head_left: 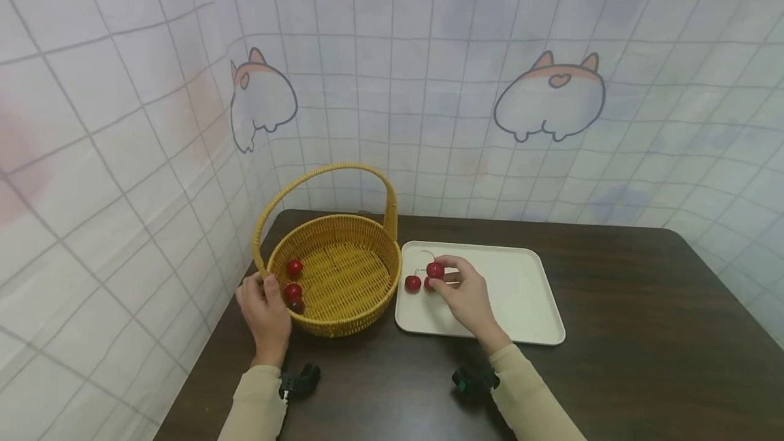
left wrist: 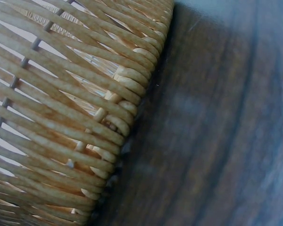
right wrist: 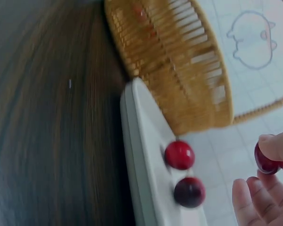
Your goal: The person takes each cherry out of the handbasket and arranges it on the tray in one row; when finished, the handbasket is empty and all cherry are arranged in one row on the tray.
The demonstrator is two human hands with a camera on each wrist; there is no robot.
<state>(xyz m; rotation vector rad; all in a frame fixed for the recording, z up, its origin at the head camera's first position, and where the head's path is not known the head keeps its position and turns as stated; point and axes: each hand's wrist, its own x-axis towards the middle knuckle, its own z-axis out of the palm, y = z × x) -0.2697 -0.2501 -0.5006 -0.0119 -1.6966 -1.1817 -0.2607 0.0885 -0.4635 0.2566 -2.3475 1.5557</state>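
My left hand [head_left: 265, 312] grips the left rim of a yellow wicker basket [head_left: 343, 325], where its tall handle meets the side. In the left wrist view only the woven wall [left wrist: 61, 113] shows, and that hand is out of sight. Several red cherries lie along the basket's left inner side, one a red cherry [head_left: 295, 267]. Over the left part of a white tray [head_left: 514, 291], my right hand [head_left: 467, 295] pinches a cherry [head_left: 435, 271] between thumb and fingers. Two cherries lie on the tray below, a left cherry [head_left: 413, 284] and a partly covered cherry [head_left: 429, 284].
Basket and tray stand side by side on a dark wooden table [head_left: 643, 318], the tray's left edge close to the basket. The basket's handle [head_left: 343, 167] arches high above it. A white gridded cloth [head_left: 429, 87] hangs behind the table and along its left side.
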